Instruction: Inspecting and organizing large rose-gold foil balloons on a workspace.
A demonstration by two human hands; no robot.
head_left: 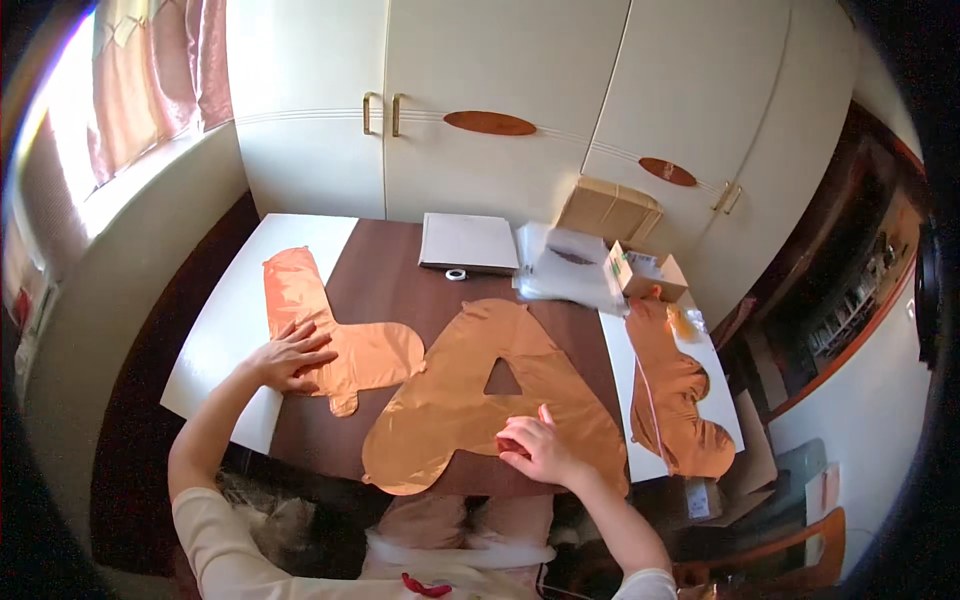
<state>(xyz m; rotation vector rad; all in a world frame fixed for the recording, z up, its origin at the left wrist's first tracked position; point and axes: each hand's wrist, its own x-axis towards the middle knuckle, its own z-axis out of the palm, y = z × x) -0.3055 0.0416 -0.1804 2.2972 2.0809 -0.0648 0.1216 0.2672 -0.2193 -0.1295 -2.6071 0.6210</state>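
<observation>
Copper-coloured foil, an uninflated A-shaped balloon (470,395), lies flat on the dark brown table (385,265) just in front of you. Your right hand (538,448) pinches its lower right leg, fingers curled closed on the foil. Your left hand (290,355) rests spread and flat on the L-shaped balloon (335,340) beside it, gripping nothing. Further right lies a third balloon (675,400), perhaps another letter. Behind sit a tape roll (456,274) and a grey folder (468,242).

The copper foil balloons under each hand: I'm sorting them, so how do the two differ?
The L-shaped copper foil balloon lies under the flat left hand; the A-shaped copper foil balloon has a triangular hole, looks larger, and the right hand pinches its lower edge. Both lie deflated and flat on the table.
</observation>
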